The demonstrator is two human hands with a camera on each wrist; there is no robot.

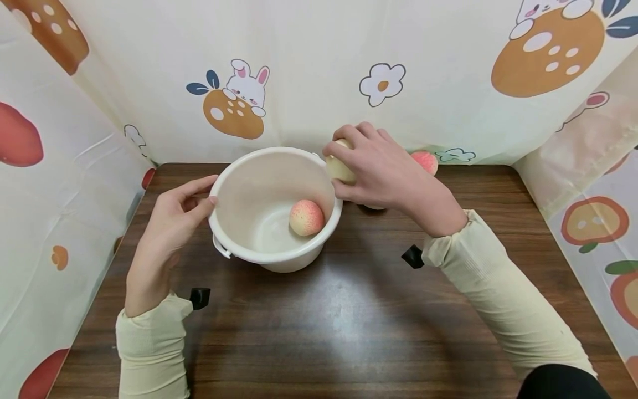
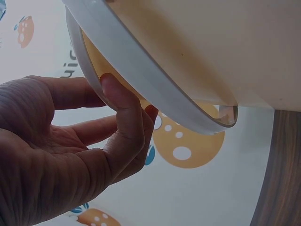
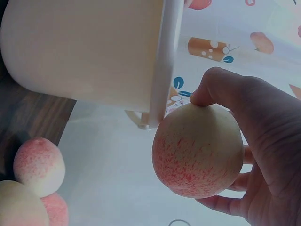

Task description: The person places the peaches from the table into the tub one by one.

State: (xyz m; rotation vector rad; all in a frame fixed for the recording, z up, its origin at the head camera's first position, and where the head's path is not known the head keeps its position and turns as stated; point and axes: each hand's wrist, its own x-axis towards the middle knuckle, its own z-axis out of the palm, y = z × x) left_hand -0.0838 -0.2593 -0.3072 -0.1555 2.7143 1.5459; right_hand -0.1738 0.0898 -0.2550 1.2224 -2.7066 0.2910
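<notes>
A white bucket (image 1: 274, 259) stands upright on the table with one pink-speckled peach (image 1: 306, 218) lying inside, against its right wall. My left hand (image 1: 166, 227) holds the bucket at the left of its rim, thumb and fingers bent at the rim and the white handle (image 2: 77, 40). Over on the right, my right hand (image 1: 381, 172) grips a pale peach (image 3: 200, 150) with red flecks, raised beside the rim and outside the opening. Its thumb and fingers wrap that peach from opposite sides.
Behind my right forearm, more peaches rest on the table; one pink peach (image 1: 425, 162) shows past my wrist. The right wrist view has a group of them, including a peach (image 3: 39, 165) near the bucket's base. Printed curtains (image 1: 319, 111) enclose the dark wooden table (image 1: 309, 343).
</notes>
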